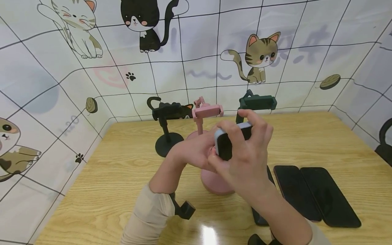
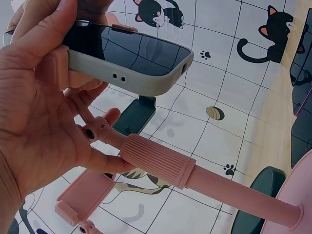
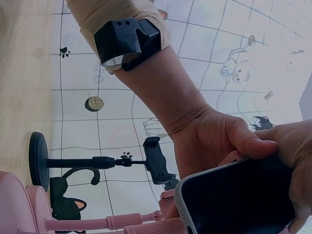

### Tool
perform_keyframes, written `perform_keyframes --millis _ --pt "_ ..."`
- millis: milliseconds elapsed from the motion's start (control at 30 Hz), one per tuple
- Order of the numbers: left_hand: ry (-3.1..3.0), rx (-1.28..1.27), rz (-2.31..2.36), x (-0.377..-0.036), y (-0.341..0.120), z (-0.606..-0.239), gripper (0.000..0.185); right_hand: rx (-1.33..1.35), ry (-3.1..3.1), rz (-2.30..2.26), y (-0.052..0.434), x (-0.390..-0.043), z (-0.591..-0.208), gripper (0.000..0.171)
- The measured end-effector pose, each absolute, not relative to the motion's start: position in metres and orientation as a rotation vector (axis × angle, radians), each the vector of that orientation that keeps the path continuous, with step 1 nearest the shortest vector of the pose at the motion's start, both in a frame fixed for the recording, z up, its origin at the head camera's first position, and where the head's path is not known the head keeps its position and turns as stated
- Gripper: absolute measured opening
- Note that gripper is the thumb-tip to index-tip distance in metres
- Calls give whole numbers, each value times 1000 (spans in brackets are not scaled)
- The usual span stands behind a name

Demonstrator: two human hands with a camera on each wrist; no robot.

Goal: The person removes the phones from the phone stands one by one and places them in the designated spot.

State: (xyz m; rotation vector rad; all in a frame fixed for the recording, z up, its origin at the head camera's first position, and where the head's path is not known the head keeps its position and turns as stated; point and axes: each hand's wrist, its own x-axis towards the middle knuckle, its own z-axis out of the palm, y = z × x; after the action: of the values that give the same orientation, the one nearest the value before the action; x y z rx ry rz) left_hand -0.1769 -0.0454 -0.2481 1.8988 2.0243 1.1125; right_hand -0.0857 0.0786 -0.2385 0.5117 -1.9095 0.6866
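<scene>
Cat-print wall (image 1: 196,51), wooden worktop (image 1: 306,139), both hands' fingers (image 1: 257,127) curled round grey-cased phone (image 1: 225,144) at pink stand (image 1: 214,183).

A wooden table (image 1: 122,177) carries the things. At its back stand three phone stands in a row: a black stand (image 1: 166,143) to the left, a pink stand (image 1: 204,114) in the middle, a green stand (image 1: 257,102) to the right. A nearer pink stand (image 1: 214,183) sits on its round base at the centre. Two dark phones (image 1: 315,194) lie flat side by side, touching, at the right; another dark phone (image 1: 258,217) lies partly hidden near the front edge.
</scene>
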Motion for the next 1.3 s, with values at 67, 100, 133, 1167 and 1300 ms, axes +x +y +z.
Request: perform_keyframes --millis 67,100,133,1167,1300 --pt "2029 1889 1102 -177 -45 -248 56 517 -1918 692 79 -86 -238 49" --pt "2023 1882 1104 -177 -45 -248 57 520 -1924 693 80 -86 -238 49" --pt "2018 1877 1102 -177 -45 -247 57 523 -1931 694 80 -86 -237 49" --pt "1967 1862 1230 -182 -46 -257 78 792 -2089 984 109 -78 -229 59" --pt "1958 1926 1331 -181 -44 -263 84 905 -2006 988 112 -82 -235 54"
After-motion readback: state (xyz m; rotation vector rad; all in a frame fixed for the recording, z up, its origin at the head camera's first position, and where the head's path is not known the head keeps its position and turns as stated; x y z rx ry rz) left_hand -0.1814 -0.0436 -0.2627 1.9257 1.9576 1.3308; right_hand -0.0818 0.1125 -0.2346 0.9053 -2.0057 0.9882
